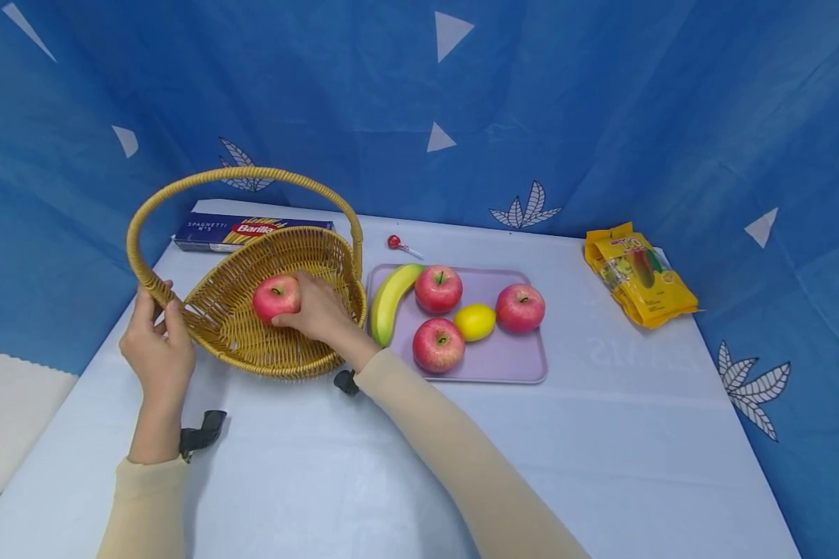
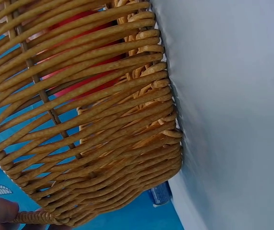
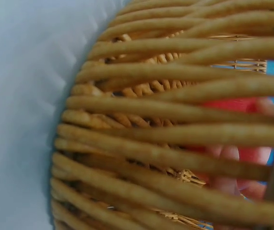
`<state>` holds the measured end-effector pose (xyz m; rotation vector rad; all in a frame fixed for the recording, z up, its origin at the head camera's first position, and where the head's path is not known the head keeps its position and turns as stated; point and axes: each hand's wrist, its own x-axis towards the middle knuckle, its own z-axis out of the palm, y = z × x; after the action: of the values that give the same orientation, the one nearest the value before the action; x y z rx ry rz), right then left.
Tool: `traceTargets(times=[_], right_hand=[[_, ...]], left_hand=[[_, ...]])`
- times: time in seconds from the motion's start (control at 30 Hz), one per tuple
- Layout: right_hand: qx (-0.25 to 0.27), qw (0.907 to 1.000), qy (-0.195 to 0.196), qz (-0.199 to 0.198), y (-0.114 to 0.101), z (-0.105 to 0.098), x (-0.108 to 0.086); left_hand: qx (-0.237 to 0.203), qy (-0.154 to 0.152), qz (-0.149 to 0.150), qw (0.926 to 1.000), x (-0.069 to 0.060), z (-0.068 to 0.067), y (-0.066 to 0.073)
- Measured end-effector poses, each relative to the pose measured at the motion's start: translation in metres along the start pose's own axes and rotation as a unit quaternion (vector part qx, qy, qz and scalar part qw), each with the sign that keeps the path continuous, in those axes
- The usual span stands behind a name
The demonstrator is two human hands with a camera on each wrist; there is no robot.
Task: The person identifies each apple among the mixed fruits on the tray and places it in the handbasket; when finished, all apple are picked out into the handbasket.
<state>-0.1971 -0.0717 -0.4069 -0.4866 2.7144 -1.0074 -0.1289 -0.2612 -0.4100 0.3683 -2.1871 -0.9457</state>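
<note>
A wicker basket (image 1: 322,353) with a tall arched handle stands at the left of the table. My left hand (image 1: 159,341) grips the lower left end of that handle; its fingertips show at the bottom corner of the left wrist view. Reaching over the basket's right rim, my right hand (image 1: 319,310) holds a red apple (image 1: 269,299) inside the basket. Through the weave, the right wrist view shows the fingers (image 3: 230,155) around the apple, partly hidden by the canes. Whether the apple touches the basket floor, I cannot tell.
Right of the basket lies a lilac tray (image 1: 489,369) bearing a banana (image 1: 389,304), three apples (image 1: 438,345) and a lemon (image 1: 475,322). Behind are a spaghetti box (image 1: 210,230) and a red lollipop (image 1: 395,242). A yellow packet (image 1: 643,279) lies far right.
</note>
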Motion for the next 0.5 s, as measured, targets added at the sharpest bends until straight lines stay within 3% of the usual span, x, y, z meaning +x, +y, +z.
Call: traceTargets(times=[0.5], right_hand=[[0.022, 0.9996, -0.002, -0.016, 0.0008, -0.0013, 0.0013]], left_hand=[[-0.005, 0.0, 0.006, 1.0, -0.0015, -0.0002, -0.0016]])
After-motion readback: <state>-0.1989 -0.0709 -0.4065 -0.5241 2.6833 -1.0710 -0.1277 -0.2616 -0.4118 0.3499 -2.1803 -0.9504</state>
